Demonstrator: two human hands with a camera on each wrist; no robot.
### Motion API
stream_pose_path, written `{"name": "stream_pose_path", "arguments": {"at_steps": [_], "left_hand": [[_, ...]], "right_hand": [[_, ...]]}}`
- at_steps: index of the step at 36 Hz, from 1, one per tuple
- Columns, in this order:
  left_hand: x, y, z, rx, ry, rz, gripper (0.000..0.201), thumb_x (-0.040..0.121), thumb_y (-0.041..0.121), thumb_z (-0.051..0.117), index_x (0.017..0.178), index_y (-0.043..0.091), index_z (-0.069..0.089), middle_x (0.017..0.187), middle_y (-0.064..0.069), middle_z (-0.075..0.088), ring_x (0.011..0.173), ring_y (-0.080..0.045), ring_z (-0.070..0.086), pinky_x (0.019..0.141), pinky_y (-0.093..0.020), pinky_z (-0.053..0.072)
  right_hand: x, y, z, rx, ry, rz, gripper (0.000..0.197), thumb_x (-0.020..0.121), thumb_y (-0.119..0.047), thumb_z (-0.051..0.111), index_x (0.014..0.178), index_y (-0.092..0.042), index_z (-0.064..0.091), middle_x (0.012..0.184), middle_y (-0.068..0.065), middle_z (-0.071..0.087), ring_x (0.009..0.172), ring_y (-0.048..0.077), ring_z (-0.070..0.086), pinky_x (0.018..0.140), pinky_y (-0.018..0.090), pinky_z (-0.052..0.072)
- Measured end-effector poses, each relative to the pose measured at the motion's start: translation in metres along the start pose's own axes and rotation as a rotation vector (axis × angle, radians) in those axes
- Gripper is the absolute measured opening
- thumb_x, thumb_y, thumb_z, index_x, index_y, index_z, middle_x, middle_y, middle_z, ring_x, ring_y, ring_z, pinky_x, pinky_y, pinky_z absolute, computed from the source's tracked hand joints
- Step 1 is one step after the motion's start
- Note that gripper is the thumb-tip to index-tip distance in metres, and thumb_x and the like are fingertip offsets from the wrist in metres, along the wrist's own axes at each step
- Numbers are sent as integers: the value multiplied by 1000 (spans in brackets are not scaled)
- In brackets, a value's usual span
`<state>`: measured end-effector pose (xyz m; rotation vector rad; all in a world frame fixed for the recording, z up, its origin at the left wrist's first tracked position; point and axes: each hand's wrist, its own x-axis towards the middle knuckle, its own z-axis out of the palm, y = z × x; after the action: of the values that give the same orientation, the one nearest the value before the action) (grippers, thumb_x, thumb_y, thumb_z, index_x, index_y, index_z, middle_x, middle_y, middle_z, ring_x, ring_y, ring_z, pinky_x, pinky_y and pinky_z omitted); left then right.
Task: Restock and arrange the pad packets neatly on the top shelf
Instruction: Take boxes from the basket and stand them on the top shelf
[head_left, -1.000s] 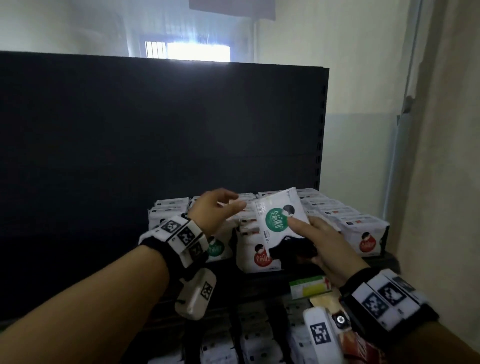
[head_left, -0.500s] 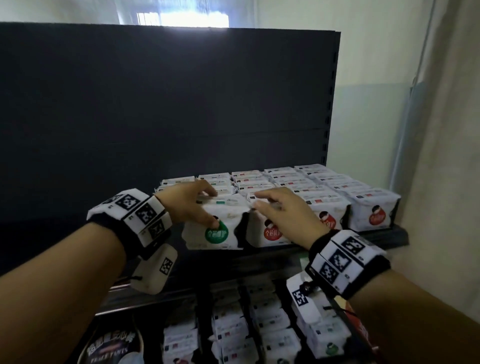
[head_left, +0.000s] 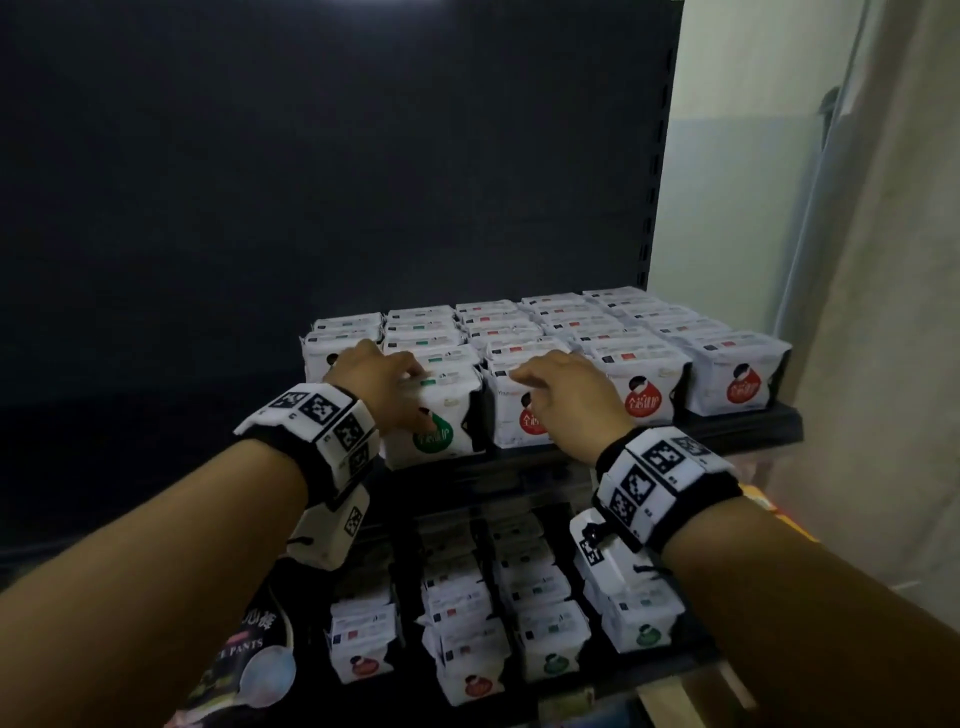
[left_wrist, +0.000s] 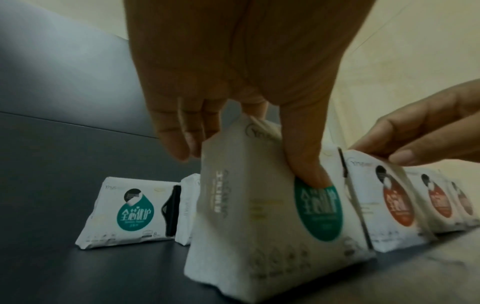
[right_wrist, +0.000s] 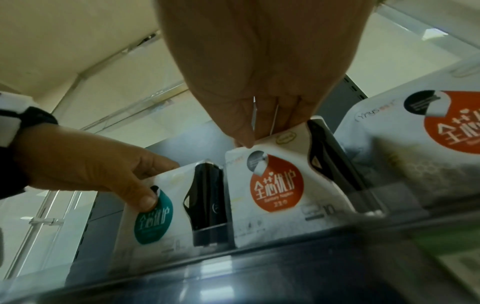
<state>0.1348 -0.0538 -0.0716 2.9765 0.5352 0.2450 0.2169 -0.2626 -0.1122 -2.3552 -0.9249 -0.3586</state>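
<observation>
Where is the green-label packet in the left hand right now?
In the head view the green-label packet stands at the front edge of the top shelf, gripped by the left hand, immediately left of the red-label packet under the right hand.

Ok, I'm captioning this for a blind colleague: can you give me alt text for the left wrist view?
The left hand grips a white green-label packet, thumb on its front, standing on the dark shelf. Beside it, the right hand pinches the top of a red-label packet; a second green packet stands further back.
</observation>
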Motion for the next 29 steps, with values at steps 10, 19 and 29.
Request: {"name": "stream_pose_path", "arguments": {"at_steps": [10, 19, 29], "left_hand": [[-55, -6, 11, -445, 517, 223, 18, 85, 38, 62, 97, 26, 65, 97, 4, 59, 84, -11, 55, 73, -28, 46], [-149, -62, 120, -784, 154, 330, 9, 88, 23, 63, 81, 22, 66, 76, 5, 67, 73, -11, 63, 69, -28, 50], [-245, -215, 299, -517, -444, -87, 11, 92, 25, 57, 84, 22, 63, 82, -1, 66, 78, -20, 60, 68, -28, 44]], "right_hand": [[-40, -51, 14, 103, 312, -165, 23, 89, -8, 56, 108, -11, 68, 108, 10, 55, 104, 25, 53, 89, 33, 45], [-136, -87, 118, 244, -197, -32, 7, 93, -14, 52, 88, -12, 56, 82, 5, 55, 78, 27, 56, 73, 46, 47], [-261, -90, 307, 235, -660, 351, 24, 97, -23, 51, 115, -17, 64, 114, 4, 67, 105, 22, 61, 88, 34, 49]]}}
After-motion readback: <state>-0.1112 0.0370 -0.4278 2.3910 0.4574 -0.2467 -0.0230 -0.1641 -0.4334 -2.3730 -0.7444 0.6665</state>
